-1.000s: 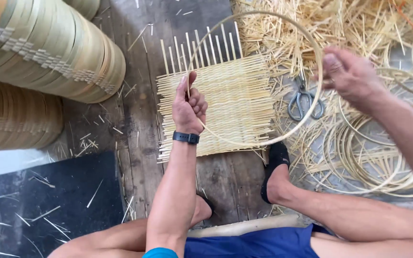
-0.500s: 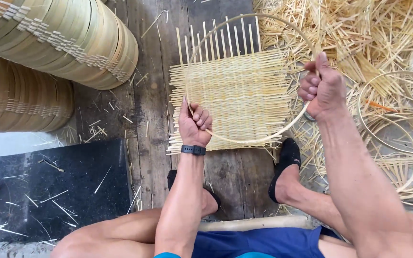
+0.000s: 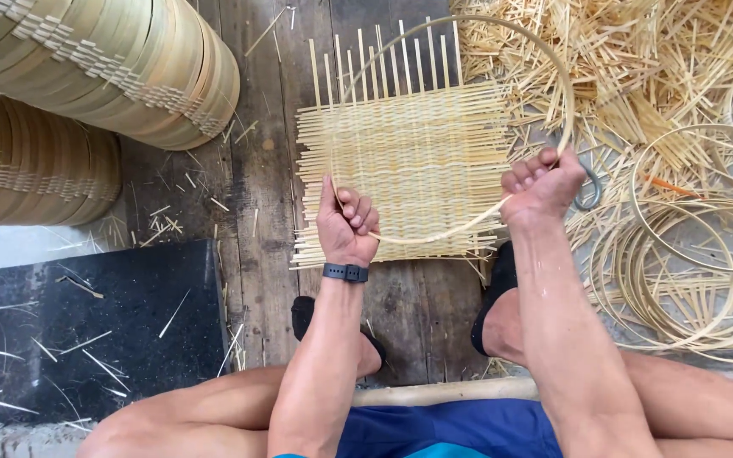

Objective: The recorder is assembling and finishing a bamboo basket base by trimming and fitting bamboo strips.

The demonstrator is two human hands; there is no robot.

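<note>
A thin round hoop of pale split bamboo [image 3: 563,93] is held just above a square woven mat of pale bamboo strips [image 3: 409,165], which lies flat on the dark wooden plank floor [image 3: 252,212]. The left hand [image 3: 348,222] is closed in a fist on the hoop's near-left arc; the right hand [image 3: 540,182] is closed on its near-right arc. Gripping at two opposed points keeps the springy ring round and centred over the weave. The mat's loose strip ends stick out past the ring on all sides.

Both feet, in black shoes [image 3: 494,280], rest at the mat's near edge; whether they pin it cannot be told.

A metal loop, probably a scissor handle [image 3: 589,188], shows just behind the right hand; the rest is hidden. To the right lie a pile of loose bamboo offcuts [image 3: 638,59] and a stack of spare bamboo hoops [image 3: 689,263], cut off by the frame edge. To the left, stacks of finished round bamboo trays [image 3: 129,59] are partly out of frame. A black slab [image 3: 86,331] lies near-left.
</note>
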